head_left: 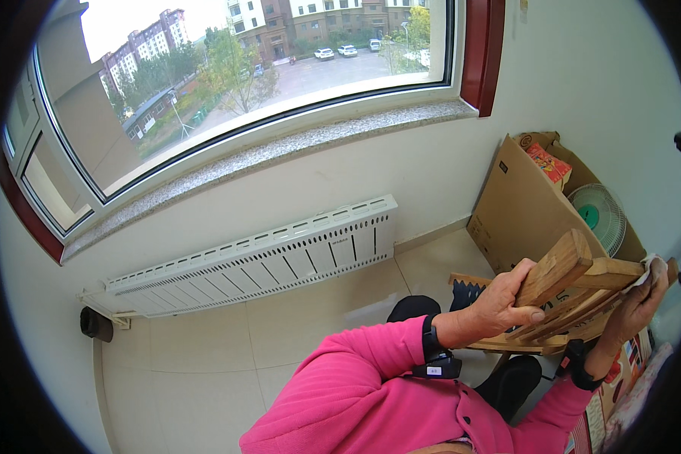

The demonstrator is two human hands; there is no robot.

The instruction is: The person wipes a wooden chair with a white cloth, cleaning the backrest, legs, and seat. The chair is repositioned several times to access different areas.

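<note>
A wooden chair (555, 278) with a thick, flat upper piece and several slats stands tilted at the right, close to my body. My left hand (501, 304) is closed around the near end of that thick piece, thumb on the side toward me. At the chair's far right rail, my right hand (634, 309) holds a white cloth (653, 271) against the wood. The cloth is bunched, and part of it is hidden by the fingers. Both wrists wear dark bands with small black devices.
Behind the chair, a tall cardboard box (518, 204) holds a fan (599, 219) and a red packet (548, 165). A white radiator (280, 261) runs along the wall under a granite windowsill (295, 155). A dark cylindrical object (96, 324) is by the left wall. Patterned fabric (634, 397) lies at the lower right.
</note>
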